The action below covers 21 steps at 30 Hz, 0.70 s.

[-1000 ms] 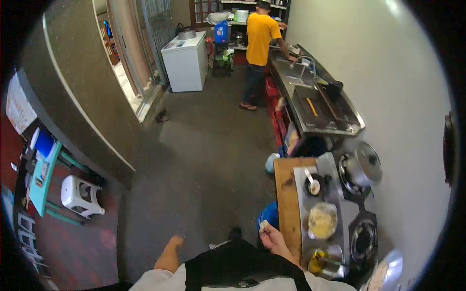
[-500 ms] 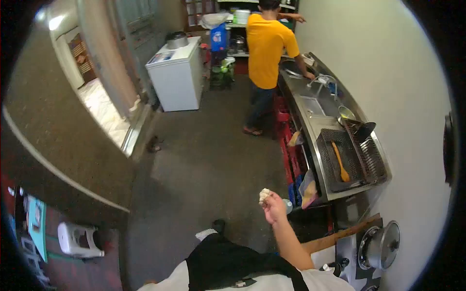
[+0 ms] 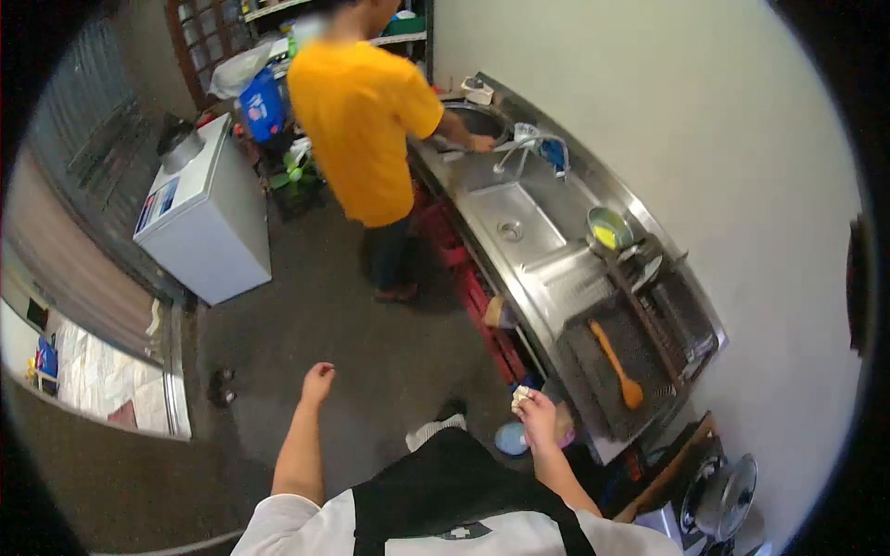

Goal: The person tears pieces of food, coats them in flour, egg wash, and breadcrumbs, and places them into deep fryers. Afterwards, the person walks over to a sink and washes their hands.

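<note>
My right hand [image 3: 538, 417] is closed on a small off-white crumpled wad [image 3: 523, 398], which sticks out past the thumb and fingertips. Its exact kind I cannot tell. The hand is in front of my body, left of the near end of the steel sink counter [image 3: 579, 417]. My left hand [image 3: 318, 382] hangs over the dark floor with its fingers curled in, and nothing shows in them. A wooden spoon [image 3: 616, 366] lies in the dark mesh dish rack [image 3: 586, 371] on the counter.
A person in a yellow shirt [image 3: 362, 130] stands at the far sink, one hand near the faucet [image 3: 519, 157]. On the left is a white chest freezer [image 3: 209, 222] with a pot on top. Footwear [image 3: 222, 387] lies on the floor. A lidded pot [image 3: 728, 500] sits at lower right.
My view has turned right and moved closer to the sink and the person. My left hand has come into sight. My right hand still holds the pale wad.
</note>
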Each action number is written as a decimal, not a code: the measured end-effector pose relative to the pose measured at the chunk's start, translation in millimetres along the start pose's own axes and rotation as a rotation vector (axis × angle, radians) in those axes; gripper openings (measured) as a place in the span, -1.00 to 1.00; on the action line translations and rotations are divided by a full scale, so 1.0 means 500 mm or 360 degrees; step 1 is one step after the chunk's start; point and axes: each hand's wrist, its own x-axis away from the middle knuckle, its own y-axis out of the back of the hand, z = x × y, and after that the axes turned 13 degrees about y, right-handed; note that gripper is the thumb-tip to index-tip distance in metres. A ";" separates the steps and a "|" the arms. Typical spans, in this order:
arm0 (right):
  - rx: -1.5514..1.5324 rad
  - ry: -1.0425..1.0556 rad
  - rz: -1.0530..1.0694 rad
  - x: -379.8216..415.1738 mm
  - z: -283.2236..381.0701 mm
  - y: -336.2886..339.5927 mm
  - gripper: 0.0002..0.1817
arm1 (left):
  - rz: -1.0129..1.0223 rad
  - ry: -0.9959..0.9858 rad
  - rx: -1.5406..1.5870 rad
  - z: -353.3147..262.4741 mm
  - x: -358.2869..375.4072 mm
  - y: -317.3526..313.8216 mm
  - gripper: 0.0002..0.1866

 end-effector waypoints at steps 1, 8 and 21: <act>-0.0022 -0.0013 -0.0001 -0.060 -0.005 0.001 -0.75 | 0.0010 -0.0125 -0.0046 -0.020 -0.052 -0.057 -0.73; 0.0355 0.0368 -0.0143 -0.509 0.055 -0.057 -0.76 | 0.0605 -0.0094 -0.0214 -0.220 -0.231 -0.322 -0.73; 0.0863 0.0276 -0.0502 -1.220 0.111 -0.234 -0.43 | 0.0792 -0.1237 -0.0250 -1.147 -0.741 -0.707 -0.34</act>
